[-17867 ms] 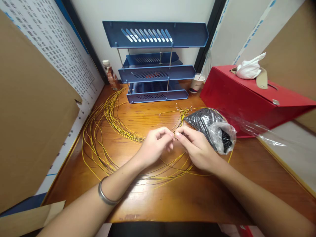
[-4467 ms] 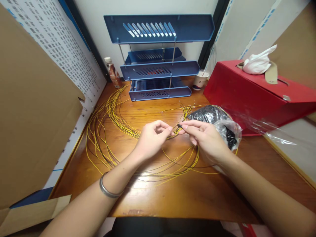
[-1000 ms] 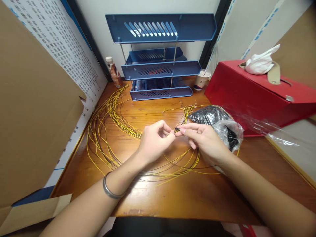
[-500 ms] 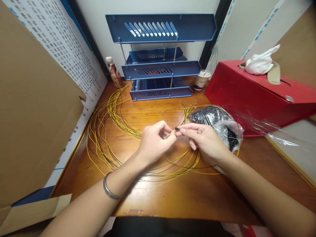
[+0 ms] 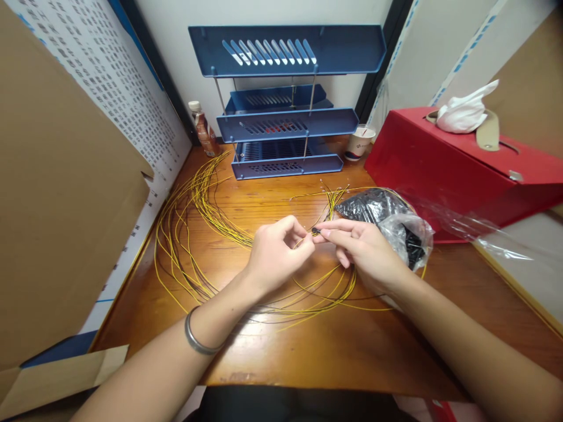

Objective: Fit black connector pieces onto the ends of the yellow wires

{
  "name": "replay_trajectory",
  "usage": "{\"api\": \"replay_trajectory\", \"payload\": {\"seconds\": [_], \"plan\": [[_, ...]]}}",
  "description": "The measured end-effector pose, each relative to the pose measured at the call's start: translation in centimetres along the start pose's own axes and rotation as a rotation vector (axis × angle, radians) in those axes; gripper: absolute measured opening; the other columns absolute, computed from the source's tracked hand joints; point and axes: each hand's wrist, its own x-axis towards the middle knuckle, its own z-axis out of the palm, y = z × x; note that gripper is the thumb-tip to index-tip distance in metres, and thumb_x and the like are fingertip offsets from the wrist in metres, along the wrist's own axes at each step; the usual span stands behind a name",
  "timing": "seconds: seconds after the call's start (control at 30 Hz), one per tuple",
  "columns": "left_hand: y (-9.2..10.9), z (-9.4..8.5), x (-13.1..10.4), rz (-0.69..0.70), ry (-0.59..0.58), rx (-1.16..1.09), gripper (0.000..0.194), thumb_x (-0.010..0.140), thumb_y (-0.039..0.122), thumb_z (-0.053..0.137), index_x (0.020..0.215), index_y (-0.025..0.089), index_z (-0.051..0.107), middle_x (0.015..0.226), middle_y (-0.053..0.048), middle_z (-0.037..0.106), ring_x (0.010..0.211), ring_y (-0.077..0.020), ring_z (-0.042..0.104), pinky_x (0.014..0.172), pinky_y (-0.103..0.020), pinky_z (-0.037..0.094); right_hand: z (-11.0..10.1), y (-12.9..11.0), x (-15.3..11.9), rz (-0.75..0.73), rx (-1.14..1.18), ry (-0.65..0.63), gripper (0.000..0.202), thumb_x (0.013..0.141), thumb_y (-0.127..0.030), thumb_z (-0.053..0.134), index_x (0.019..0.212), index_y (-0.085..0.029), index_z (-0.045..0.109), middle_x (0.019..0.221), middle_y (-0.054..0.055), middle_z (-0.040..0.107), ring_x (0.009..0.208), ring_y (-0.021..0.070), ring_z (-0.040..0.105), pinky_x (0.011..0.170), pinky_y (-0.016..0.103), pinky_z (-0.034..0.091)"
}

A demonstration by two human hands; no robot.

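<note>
My left hand [image 5: 279,249] and my right hand [image 5: 363,246] meet fingertip to fingertip above the middle of the table. Between the right thumb and fingers is a small black connector [image 5: 315,231]. The left thumb and forefinger pinch a thin wire right beside it; its end is hidden by the fingertips. Long yellow and dark wires [image 5: 206,220] lie in loose curves to the left and beneath the hands, and their tips fan out just beyond the fingers. Near my right hand rests a clear plastic bag of black parts [image 5: 373,205].
A blue tiered tray [image 5: 288,126] stands at the back, between a bottle [image 5: 204,130] and a paper cup [image 5: 359,142]. A red box [image 5: 440,170] with tissue on top is at the right. Cardboard [image 5: 65,193] rises along the left side.
</note>
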Motion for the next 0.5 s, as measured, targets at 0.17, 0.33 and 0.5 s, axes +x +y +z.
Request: {"api": "replay_trajectory", "payload": {"seconds": [0.17,0.33,0.5], "plan": [[0.16,-0.06,0.08,-0.037,-0.012,-0.098,0.014,0.081,0.025,0.064,0.071,0.018,0.060,0.065,0.000,0.066,0.057,-0.0111,0.057,0.056,-0.023,0.044,0.10,-0.21,0.12,-0.040,-0.028,0.051,0.027,0.079,-0.036,0.074,0.099,-0.017,0.076,0.082,0.007,0.077,0.042,0.0063,0.041,0.042,0.024,0.028],[0.15,-0.06,0.17,-0.070,-0.029,-0.223,0.015,0.084,0.029,0.065,0.077,0.017,0.063,0.069,-0.002,0.068,0.063,-0.0125,0.061,0.060,-0.024,0.047,0.04,-0.24,0.29,-0.051,-0.051,0.102,0.020,0.076,-0.032,0.072,0.087,-0.016,0.077,0.068,0.001,0.065,0.046,0.0072,0.038,0.043,0.024,0.025],[0.19,-0.23,0.37,-0.102,-0.088,-0.348,0.017,0.085,0.030,0.067,0.077,0.015,0.063,0.069,-0.002,0.067,0.063,-0.0119,0.060,0.063,-0.024,0.047,-0.05,-0.35,0.07,-0.079,-0.052,0.005,0.023,0.077,-0.035,0.075,0.091,-0.017,0.076,0.064,-0.001,0.058,0.050,0.0079,0.040,0.047,0.024,0.026]]}}
